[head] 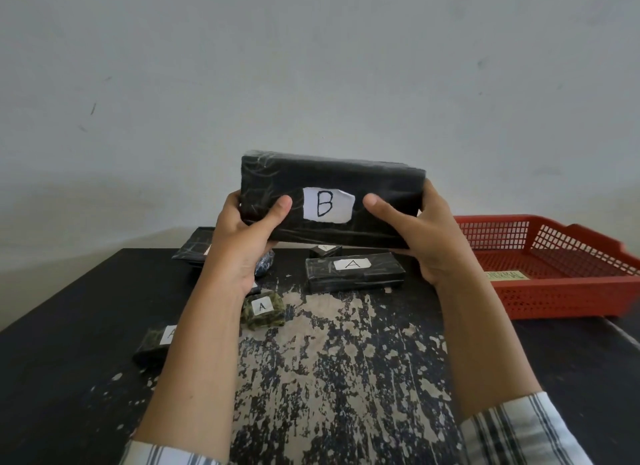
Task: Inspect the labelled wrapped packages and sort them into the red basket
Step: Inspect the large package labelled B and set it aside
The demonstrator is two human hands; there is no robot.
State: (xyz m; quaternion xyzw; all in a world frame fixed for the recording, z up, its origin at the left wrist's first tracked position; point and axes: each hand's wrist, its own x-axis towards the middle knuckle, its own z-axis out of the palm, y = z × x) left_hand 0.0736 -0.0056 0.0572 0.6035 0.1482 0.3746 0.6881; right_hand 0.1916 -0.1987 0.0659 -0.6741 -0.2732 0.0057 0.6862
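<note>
So the big black plastic-wrapped rectangular package (332, 173) is up in the air, held between both hands over the far part of the table, front face toward the camera, sitting a bit tilted with its right end lower. The white paper label (329, 204) in the middle of that face reads B. The left hand (242, 236) grips the left end, thumb pressed flat on the front just left of the label and the fingers curled round the back where I can't see them. The right hand (415, 236) does the mirror thing on the right end, thumb just right of the label. Right under the grip, lying flat on the worn black wooden table (346, 378), is a long black wrapped package labelled A (356, 277), and just behind that a small black wrapped cube (325, 250) whose label I can't read. Under the left wrist there's a shiny bluish wrapped lump (265, 263), and a little nearer than that a small dark green wrapped block labelled A (263, 310). Another dark wrapped block (152, 343) sits left of the left forearm, which half hides its label. Behind the left hand a flat black wrapped package (194, 248) lies at the table's far edge. The red plastic mesh basket (554, 291) is off to the right of the right hand, on the table, well apart from the held package, with a small greenish tag (507, 275) on its floor. Striped plaid sleeves (512, 430) show at the bottom, with a plain pale grey wall (311, 66) behind it all.
</note>
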